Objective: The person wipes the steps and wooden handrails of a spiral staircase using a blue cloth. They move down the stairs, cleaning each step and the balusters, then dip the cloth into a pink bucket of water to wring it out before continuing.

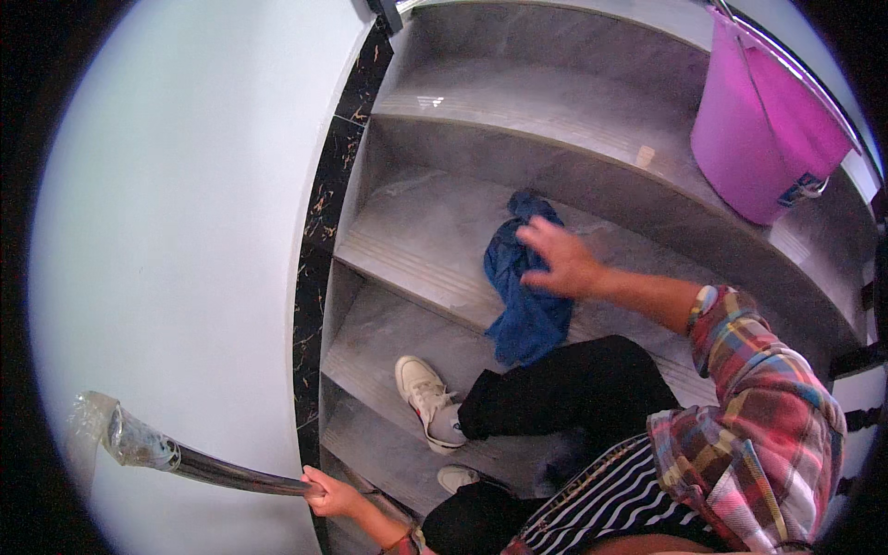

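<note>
A crumpled blue cloth (531,305) lies on a grey stair tread (423,229), its lower end hanging over the tread's front edge. Above it is my right hand (565,260), slightly blurred, with thumb and fingers apart. Whether the palm touches the cloth cannot be made out. At the lower left, my left hand (331,492) is wrapped around a dark handrail (236,477). Clear plastic wrap (135,433) covers the rail's far end.
A pink bucket (763,132) with a wire handle stands on a higher step at right. A white wall (173,229) with black marble-look skirting (316,236) borders the curved stairs. My white shoe (423,392) rests on a lower step.
</note>
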Action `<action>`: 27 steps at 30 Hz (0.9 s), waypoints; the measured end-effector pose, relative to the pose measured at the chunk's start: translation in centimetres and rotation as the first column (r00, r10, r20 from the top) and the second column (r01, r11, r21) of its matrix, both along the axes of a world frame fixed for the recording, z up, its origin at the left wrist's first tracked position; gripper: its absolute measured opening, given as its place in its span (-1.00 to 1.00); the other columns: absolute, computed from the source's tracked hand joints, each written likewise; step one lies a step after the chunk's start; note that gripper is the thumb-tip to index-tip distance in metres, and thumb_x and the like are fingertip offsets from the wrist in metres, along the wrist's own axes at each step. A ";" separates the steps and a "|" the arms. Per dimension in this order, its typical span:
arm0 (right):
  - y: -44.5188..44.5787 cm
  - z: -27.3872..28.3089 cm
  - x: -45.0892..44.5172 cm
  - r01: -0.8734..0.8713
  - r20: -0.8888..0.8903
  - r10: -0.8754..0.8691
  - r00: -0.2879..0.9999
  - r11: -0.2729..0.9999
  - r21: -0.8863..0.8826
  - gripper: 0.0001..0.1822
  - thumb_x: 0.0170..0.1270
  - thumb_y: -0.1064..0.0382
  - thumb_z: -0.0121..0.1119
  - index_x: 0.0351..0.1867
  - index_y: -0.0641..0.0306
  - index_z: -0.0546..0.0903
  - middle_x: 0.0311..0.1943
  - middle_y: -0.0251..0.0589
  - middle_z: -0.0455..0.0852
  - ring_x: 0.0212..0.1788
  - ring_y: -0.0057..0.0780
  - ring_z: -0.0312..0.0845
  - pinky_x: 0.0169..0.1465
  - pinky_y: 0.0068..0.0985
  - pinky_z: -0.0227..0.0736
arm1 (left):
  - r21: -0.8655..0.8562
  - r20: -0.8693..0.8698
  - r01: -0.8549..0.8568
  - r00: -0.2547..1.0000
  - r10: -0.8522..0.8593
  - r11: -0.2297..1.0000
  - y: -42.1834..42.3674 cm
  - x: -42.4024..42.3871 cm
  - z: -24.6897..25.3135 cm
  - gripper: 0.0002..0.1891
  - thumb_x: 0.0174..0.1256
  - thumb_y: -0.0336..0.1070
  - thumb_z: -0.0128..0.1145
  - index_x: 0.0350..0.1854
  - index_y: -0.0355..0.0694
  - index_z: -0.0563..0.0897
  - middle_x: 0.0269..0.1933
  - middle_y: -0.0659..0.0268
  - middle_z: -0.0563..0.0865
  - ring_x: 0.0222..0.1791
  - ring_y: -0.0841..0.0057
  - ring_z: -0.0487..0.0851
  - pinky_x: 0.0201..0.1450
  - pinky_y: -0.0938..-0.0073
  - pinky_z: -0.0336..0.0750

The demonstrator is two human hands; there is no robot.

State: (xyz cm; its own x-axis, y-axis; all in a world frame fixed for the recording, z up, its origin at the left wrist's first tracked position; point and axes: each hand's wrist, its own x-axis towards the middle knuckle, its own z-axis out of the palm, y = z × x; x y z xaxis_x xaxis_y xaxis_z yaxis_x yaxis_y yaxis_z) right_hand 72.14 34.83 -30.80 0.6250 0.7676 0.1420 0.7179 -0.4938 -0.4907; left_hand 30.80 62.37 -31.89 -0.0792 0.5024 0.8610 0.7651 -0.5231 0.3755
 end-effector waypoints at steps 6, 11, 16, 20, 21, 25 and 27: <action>11.5 -6.2 2.8 0.032 0.079 -0.015 0.997 0.975 -0.220 -0.17 0.03 -0.32 0.06 0.30 -0.06 0.15 0.36 -0.01 -0.05 0.37 0.08 -0.21 0.27 0.16 -0.22 | -0.329 -0.016 -0.071 0.997 0.070 0.942 -0.5 0.7 1.1 -0.66 0.16 -0.16 0.20 -0.49 -0.44 0.59 -0.47 0.04 0.66 -0.48 0.28 0.64 -0.44 0.39 0.49; 25.9 -5.7 10.2 0.053 0.094 -0.040 0.995 0.988 -0.148 -0.24 0.04 -0.28 0.02 0.26 0.01 0.24 0.35 -0.11 0.02 0.36 0.01 -0.14 0.25 0.14 -0.13 | -0.374 0.316 -0.079 0.926 0.207 0.924 1.4 -2.7 1.3 -0.59 0.19 -0.12 0.17 -0.31 -0.51 0.59 -0.42 0.06 0.66 -0.40 0.39 0.63 -0.30 0.44 0.54; 34.3 -6.0 2.8 -0.018 0.156 0.021 0.988 1.000 -0.019 -0.35 0.00 -0.25 0.09 0.08 0.07 0.43 0.15 -0.07 0.25 0.20 0.00 0.12 0.18 0.02 0.09 | -0.035 0.389 0.032 0.921 -0.016 0.999 2.9 -4.9 0.6 -0.80 0.07 -0.36 0.17 -0.66 -0.32 0.54 -0.62 0.27 0.50 -0.58 0.48 0.39 -0.50 0.42 0.35; 30.7 -7.0 0.9 -0.255 0.372 0.217 0.902 0.966 0.054 -0.50 -0.03 -0.19 0.11 -0.11 0.01 0.50 -0.08 -0.21 0.40 -0.02 -0.12 0.27 -0.14 -0.13 0.33 | -0.346 0.362 -0.089 0.906 0.221 0.934 8.9 -5.5 -1.3 -0.52 0.23 -0.03 0.10 -0.26 -0.53 0.57 -0.33 -0.06 0.65 -0.32 0.28 0.63 -0.26 0.37 0.51; 28.3 -6.7 0.3 -0.314 0.335 0.281 0.899 0.948 0.047 -0.52 -0.02 -0.19 0.11 -0.11 -0.01 0.50 -0.09 -0.23 0.42 -0.03 -0.15 0.28 -0.15 -0.18 0.34 | -0.318 0.170 -0.179 0.955 0.242 0.931 8.8 -3.5 1.4 -0.50 0.23 -0.01 0.08 -0.26 -0.53 0.56 -0.35 -0.09 0.63 -0.34 0.18 0.61 -0.29 0.30 0.48; 12.9 -6.1 1.9 -0.421 0.311 0.395 0.864 0.907 0.020 -0.53 -0.02 -0.13 0.19 -0.11 0.02 0.49 -0.03 -0.19 0.43 -0.01 -0.13 0.30 0.00 -0.21 0.33 | -0.273 -0.024 -0.394 0.915 0.404 0.878 11.5 -2.7 8.6 -0.34 0.23 0.23 -0.10 -0.35 -0.49 0.54 -0.38 -0.15 0.60 -0.35 -0.08 0.55 -0.29 0.06 0.41; 3.3 -5.9 3.6 -0.324 0.288 0.318 0.903 0.946 -0.028 -0.52 -0.01 -0.07 0.23 -0.08 0.08 0.49 0.05 -0.11 0.41 0.08 -0.08 0.28 0.14 -0.20 0.22 | -0.205 0.047 -0.462 0.876 0.480 0.863 14.8 -5.0 10.4 -0.30 0.21 0.29 -0.13 -0.37 -0.47 0.54 -0.37 -0.13 0.61 -0.33 -0.07 0.57 -0.26 0.07 0.44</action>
State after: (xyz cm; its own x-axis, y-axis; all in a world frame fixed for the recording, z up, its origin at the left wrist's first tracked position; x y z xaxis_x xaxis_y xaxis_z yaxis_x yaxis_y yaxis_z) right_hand 75.75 38.10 -36.70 0.2757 0.9150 0.2947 0.9466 -0.2050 -0.2490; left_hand 25.78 77.21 -21.46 -0.4210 0.5315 0.7350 0.8597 -0.0245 0.5102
